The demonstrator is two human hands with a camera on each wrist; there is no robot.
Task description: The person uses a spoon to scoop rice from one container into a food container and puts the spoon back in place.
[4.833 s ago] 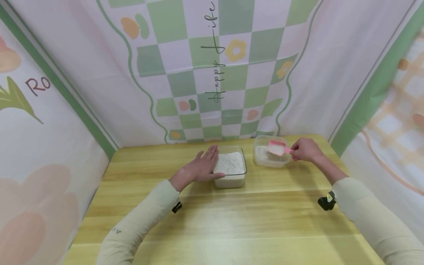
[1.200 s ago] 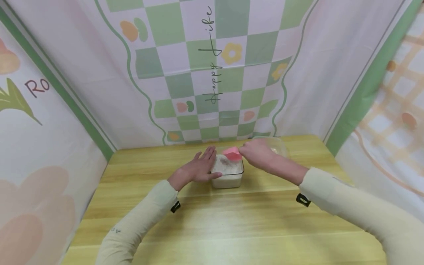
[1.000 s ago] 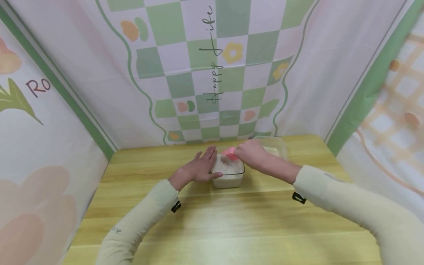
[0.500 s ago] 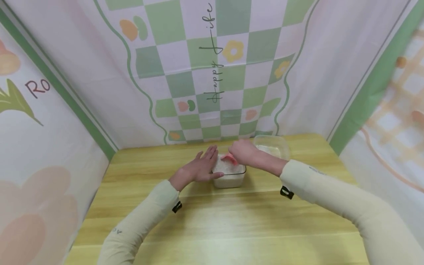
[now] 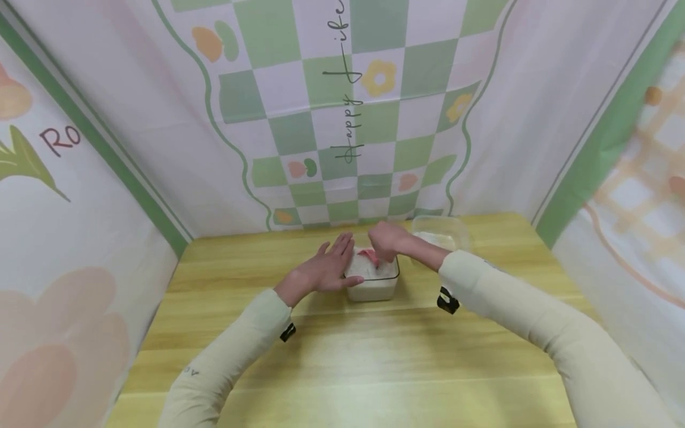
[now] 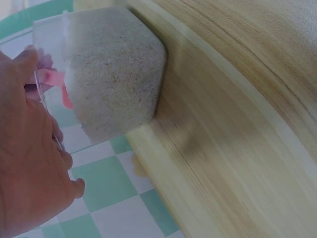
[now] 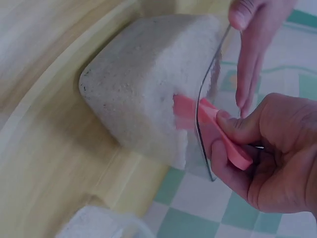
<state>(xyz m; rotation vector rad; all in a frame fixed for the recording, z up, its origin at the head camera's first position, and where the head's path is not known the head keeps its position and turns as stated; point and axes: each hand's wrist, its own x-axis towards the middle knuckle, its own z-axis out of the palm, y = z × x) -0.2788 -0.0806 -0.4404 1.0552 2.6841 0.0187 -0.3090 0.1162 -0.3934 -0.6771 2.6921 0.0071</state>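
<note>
The right hand [image 5: 387,240] curls round the handle of a pink scoop [image 5: 369,256], whose bowl dips into pale grain [image 5: 360,270] filling much of a clear square container [image 5: 373,292]. The left hand [image 5: 324,270], fingers straight, rests against that container's left rim. Just right on the tabletop [image 5: 342,362], toward the far edge, stands another clear container [image 5: 442,224].

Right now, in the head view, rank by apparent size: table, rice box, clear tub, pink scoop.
1. Table
2. Rice box and clear tub: look alike, both partly covered, so unranked
3. Pink scoop, partly hidden
</note>
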